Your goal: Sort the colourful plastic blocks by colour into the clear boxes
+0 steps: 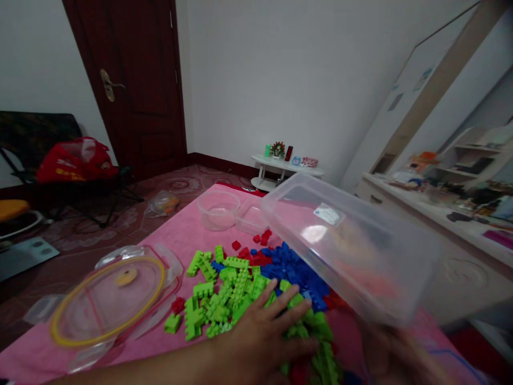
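While left hand (260, 331) splays loose over green bricks (224, 291), right hand (382, 347) grips clear bin (348, 248).
By the table's (180, 230) right edge; bin's probably light, stiff, slippery, so hold its edges.

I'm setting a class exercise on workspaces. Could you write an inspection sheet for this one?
Surface: pink cloth
Things in use: green bricks, blue bricks and red bricks, loose; clear bin, tilted
Clutter: yellow-rimmed lid at left; round tub and rectangular tub beyond the bricks
Hands: left hand spread on green bricks; right hand blurred at the bin's edge, grip unclear
Cables: nothing seen
Surroundings: door, red bag, stand, crowded counter
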Motion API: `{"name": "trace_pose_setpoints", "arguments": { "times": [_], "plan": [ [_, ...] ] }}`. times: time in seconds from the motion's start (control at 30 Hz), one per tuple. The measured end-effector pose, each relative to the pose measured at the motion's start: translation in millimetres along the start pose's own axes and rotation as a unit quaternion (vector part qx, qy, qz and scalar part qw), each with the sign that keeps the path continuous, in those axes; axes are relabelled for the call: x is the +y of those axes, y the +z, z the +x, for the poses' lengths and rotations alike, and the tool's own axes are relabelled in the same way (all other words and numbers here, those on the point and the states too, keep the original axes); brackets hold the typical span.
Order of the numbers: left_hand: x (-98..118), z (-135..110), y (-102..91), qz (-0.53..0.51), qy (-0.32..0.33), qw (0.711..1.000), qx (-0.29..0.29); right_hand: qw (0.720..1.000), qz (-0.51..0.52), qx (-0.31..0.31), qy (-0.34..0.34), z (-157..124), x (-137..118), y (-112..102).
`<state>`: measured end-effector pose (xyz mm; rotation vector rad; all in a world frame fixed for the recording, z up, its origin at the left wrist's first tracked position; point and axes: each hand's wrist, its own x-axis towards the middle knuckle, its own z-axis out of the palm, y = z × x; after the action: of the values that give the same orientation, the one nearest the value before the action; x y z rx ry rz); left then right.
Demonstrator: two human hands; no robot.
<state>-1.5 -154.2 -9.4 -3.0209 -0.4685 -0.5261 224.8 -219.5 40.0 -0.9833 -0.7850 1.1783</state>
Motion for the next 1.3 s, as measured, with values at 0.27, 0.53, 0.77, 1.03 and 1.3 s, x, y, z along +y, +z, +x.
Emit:
{"name": "trace_pose_setpoints", "arguments": {
  "times": [0.27,0.53,0.77,1.03,1.3],
  "plan": [
    [-18,15,14.5,-0.041,-0.105,0.994,0.01,0.903,-0.376,0.018,-0.209,140,-42,19],
    [-35,19,56.6,0.153,-0.055,0.971,0.177,0.548,-0.813,-0.077,-0.18,237,19,5],
    [-33,19,50.3,0.173,-0.053,0.969,0.168,0.49,-0.858,-0.073,-0.134,241,40,5],
    [-33,18,46.0,0.158,-0.053,0.975,0.149,0.485,-0.845,-0.174,-0.148,234,40,19],
    [-31,15,36.7,0.12,-0.052,0.985,0.114,0.524,-0.803,-0.241,-0.152,211,12,10]
  ]
}}
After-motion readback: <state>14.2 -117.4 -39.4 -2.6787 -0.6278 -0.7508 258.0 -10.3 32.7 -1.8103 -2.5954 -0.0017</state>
